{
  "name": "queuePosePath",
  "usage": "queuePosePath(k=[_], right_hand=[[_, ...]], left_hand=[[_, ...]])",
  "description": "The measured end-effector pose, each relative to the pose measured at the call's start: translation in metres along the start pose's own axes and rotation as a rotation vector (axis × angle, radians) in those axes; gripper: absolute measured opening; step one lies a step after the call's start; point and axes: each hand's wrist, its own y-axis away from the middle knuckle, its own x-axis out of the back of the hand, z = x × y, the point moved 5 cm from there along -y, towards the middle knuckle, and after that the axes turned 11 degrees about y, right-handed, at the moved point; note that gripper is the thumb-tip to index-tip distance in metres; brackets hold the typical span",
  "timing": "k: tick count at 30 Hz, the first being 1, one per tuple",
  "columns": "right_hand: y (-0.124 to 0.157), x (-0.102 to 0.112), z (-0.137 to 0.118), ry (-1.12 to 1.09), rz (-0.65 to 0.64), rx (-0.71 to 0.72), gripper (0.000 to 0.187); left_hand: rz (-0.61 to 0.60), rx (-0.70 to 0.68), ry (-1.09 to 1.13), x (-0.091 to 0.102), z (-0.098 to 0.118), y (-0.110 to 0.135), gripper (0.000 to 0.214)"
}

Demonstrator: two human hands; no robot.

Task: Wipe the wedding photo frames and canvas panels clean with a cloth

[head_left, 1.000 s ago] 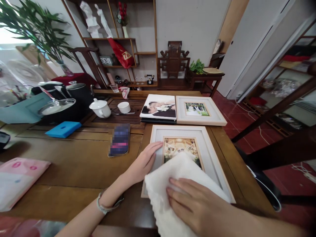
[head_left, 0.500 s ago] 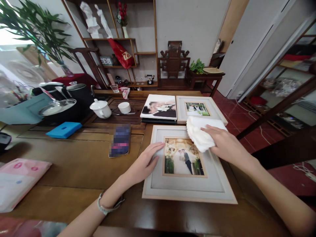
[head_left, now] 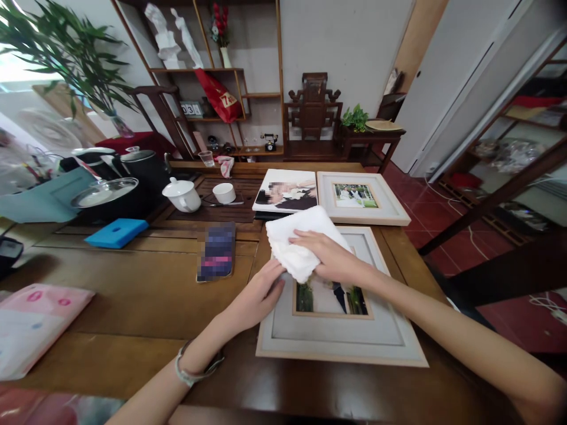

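Observation:
A light wooden picture frame [head_left: 341, 349] with a wide pale mat and a wedding photo [head_left: 328, 301] lies flat on the dark wooden table [head_left: 172, 307]. Over its upper left part, my right hand [head_left: 325, 254] presses a folded white cloth [head_left: 296, 227], hiding the top of the photo. My left hand [head_left: 257, 292] rests with fingers stretched out on the frame's left side, its fingertips at the cloth's lower edge. A bracelet circles my left wrist.
Behind lie a second framed photo [head_left: 390, 215] and a stack topped by a photo print [head_left: 290, 189]. Further left are a phone [head_left: 217, 251], a blue block [head_left: 117, 232], a lidded white cup [head_left: 181, 195], a small white bowl [head_left: 224, 192] and a pink-white packet [head_left: 39, 324].
My right hand has slid the white cloth left across the frame, from its upper right to its upper left. The left hand has stayed nearly in place.

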Motion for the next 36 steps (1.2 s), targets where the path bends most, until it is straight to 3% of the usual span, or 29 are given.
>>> queuePosePath(k=[5, 10, 12, 15, 21, 23, 26, 32, 36], right_hand=[[0.039, 0.013, 0.015, 0.176, -0.102, 0.013, 0.073], [0.091, 0.034, 0.053, 0.344, -0.101, -0.119, 0.075], [0.109, 0.036, 0.056, 0.380, -0.079, -0.171, 0.075], [0.133, 0.031, 0.033, 0.382, -0.072, -0.170, 0.076], [0.161, 0.030, -0.056, 0.197, -0.149, 0.033, 0.078], [0.160, 0.028, -0.064, 0.172, -0.141, 0.051, 0.074], [0.151, 0.021, -0.039, 0.216, -0.068, -0.009, 0.074], [0.117, 0.023, 0.054, 0.424, 0.154, -0.181, 0.070], [0.096, 0.024, 0.074, 0.477, 0.186, -0.204, 0.062]], left_hand=[[0.016, -0.033, 0.013, 0.000, -0.005, 0.003, 0.046], [0.013, -0.007, 0.001, 0.000, -0.008, 0.004, 0.044], [0.011, -0.001, -0.002, 0.000, -0.007, 0.004, 0.044], [0.010, 0.002, 0.003, 0.000, -0.007, 0.004, 0.043], [0.016, -0.002, 0.013, -0.001, -0.006, 0.004, 0.044], [0.017, -0.002, 0.016, -0.001, -0.007, 0.005, 0.044], [0.022, -0.005, 0.013, 0.000, -0.007, 0.005, 0.044], [0.014, 0.012, -0.001, 0.000, -0.008, 0.004, 0.043], [0.010, 0.011, 0.002, 0.000, -0.008, 0.004, 0.043]])
